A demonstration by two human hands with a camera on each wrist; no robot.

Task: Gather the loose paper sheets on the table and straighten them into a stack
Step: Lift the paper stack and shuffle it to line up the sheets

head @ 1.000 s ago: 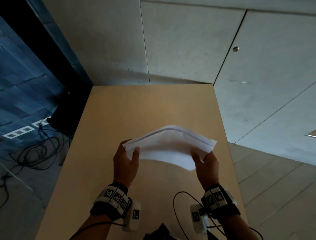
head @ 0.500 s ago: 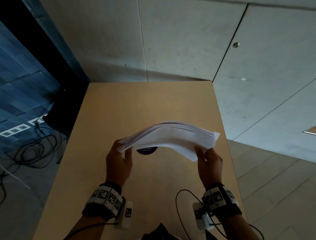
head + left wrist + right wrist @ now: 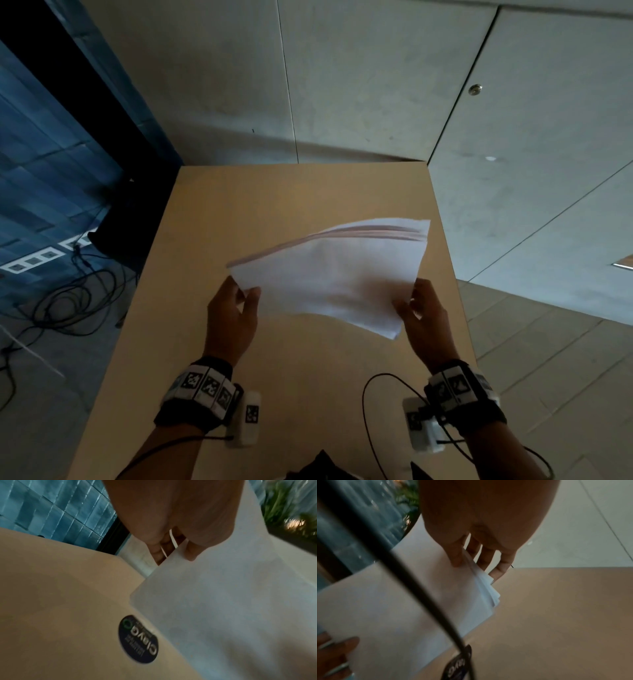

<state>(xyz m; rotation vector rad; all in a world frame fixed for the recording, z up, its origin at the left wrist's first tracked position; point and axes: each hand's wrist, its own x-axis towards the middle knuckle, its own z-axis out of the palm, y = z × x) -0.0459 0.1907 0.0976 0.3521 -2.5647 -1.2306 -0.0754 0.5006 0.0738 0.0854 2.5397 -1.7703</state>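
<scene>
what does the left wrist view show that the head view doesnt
Only the left wrist view shows the dark round sticker on the table, beside the paper's lower edge. Only the head view shows both hands at once, the right hand included, plus the cables on the floor. Both show the left hand pinching the paper stack above the table.

One readable label, on a round sticker on the table

On the tan table (image 3: 51,601) a round dark sticker (image 3: 138,639) is seen in the left wrist view, just beside the edge of the paper sheets (image 3: 231,608). A large white word is printed on it upside down and blurred; it seems to read "clavo", with a green ring beside it. The smaller lines of print on it cannot be read. In the right wrist view the same sticker (image 3: 453,668) is partly hidden and unreadable. The black-and-white square markers (image 3: 209,385) on the wrist bands carry patterns only, no letters.
</scene>
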